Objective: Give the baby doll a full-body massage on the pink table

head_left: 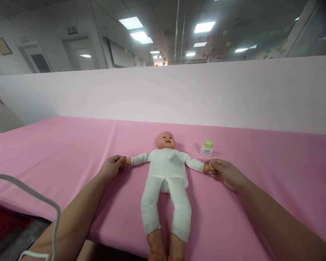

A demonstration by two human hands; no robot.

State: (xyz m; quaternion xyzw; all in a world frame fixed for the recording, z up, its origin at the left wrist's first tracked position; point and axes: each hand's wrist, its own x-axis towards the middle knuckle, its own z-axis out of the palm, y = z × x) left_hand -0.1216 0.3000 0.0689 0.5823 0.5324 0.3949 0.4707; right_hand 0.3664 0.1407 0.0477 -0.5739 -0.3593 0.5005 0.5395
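A baby doll (167, 165) in a white top and white trousers lies on its back on the pink cover (119, 214), its arms stretched out to both sides. My left hand (113, 167) is closed on the doll's hand at the left of the view. On the other side my right hand (225, 173) pinches the doll's other hand between thumb and fingers. A small clear bottle (207, 149) with a green cap stands beside the doll's shoulder, just beyond my right hand and apart from it.
Behind the pink surface rises a low white wall (163, 94) with glass above it. A white cable (40, 195) loops across the lower left, over my left forearm. Something red (5, 221) shows below the surface's left edge.
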